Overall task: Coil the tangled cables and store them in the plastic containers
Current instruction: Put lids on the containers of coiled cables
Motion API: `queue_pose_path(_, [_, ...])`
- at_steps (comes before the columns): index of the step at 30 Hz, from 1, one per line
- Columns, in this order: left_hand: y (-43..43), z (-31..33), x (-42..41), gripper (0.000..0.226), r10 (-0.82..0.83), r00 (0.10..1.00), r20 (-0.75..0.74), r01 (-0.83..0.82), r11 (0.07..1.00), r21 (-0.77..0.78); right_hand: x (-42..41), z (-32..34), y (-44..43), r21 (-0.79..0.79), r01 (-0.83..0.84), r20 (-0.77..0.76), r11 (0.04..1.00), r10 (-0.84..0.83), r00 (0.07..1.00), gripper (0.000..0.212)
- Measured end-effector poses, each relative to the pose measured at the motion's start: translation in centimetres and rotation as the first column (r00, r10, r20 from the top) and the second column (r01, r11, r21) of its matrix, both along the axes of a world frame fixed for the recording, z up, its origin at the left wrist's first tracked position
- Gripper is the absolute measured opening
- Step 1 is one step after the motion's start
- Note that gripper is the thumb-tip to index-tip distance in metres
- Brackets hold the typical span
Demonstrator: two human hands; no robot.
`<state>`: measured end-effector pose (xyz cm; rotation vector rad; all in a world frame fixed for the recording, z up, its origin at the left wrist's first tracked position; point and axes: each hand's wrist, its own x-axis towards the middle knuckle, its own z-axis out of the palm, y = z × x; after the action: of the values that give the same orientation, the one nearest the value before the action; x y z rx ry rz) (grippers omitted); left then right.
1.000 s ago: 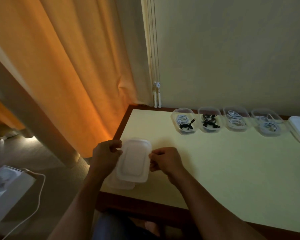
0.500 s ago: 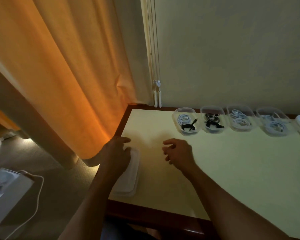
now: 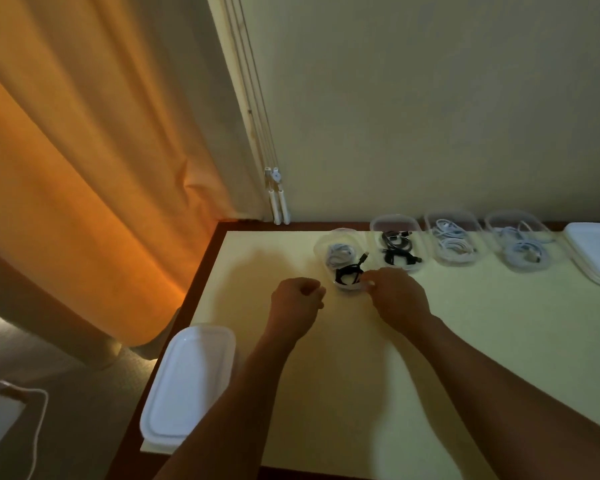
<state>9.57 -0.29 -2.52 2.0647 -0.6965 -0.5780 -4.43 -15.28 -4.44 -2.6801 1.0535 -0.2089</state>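
Several clear plastic containers stand in a row at the back of the yellow table (image 3: 465,323). The leftmost container (image 3: 333,240) holds a coiled white cable (image 3: 340,252) and a coiled black cable (image 3: 349,271); it sits a little nearer than the others. My right hand (image 3: 395,294) pinches its near right rim. My left hand (image 3: 297,299) hovers just left of it, fingers curled, holding nothing. The second container (image 3: 395,223) holds black cables. The third container (image 3: 452,218) and the fourth container (image 3: 513,220) hold white cables.
A stack of white lidded containers (image 3: 187,382) lies at the table's near left corner. White lids (image 3: 596,251) are piled at the far right. An orange curtain (image 3: 84,168) hangs left of the table, blind cords (image 3: 278,202) hang in the corner, and a white box with a cord (image 3: 0,420) lies on the floor.
My left hand let go of the stacked containers and moved forward. My right hand reached to the leftmost cable container and took its rim. The view tilted forward.
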Motion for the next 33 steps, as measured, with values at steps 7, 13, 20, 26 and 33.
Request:
queue_pose_path(7, [-0.7,-2.6,-4.7,0.042,0.041,0.995,-0.094,-0.045,0.998,-0.048,-7.2,-0.2,4.2,0.231,-0.009,0.153,0.973,-0.027,0.988,0.024])
queue_pose_path(13, [1.5,-2.7,-10.8,0.029,-0.026,0.999,-0.030,0.025,0.999,-0.043,-14.3,-0.5,8.2,0.403,0.103,0.308,0.909,-0.241,0.920,0.027])
queue_pose_path(20, [3.7,-2.1,-18.3,0.031,-0.142,0.986,-0.086,0.139,0.990,-0.038,-22.3,-0.3,10.1,0.581,0.320,0.312,0.748,-0.568,0.762,0.031])
queue_pose_path(26, [3.6,-2.3,-22.2,0.031,-0.181,0.981,-0.070,0.179,0.983,-0.037,-26.6,-0.4,10.5,0.636,0.329,0.327,0.698,-0.630,0.704,0.025])
queue_pose_path(33, [3.3,-2.7,-22.9,0.035,-0.160,0.987,0.001,0.160,0.987,0.023,-28.4,-0.2,9.1,0.626,0.331,0.330,0.706,-0.624,0.708,0.021])
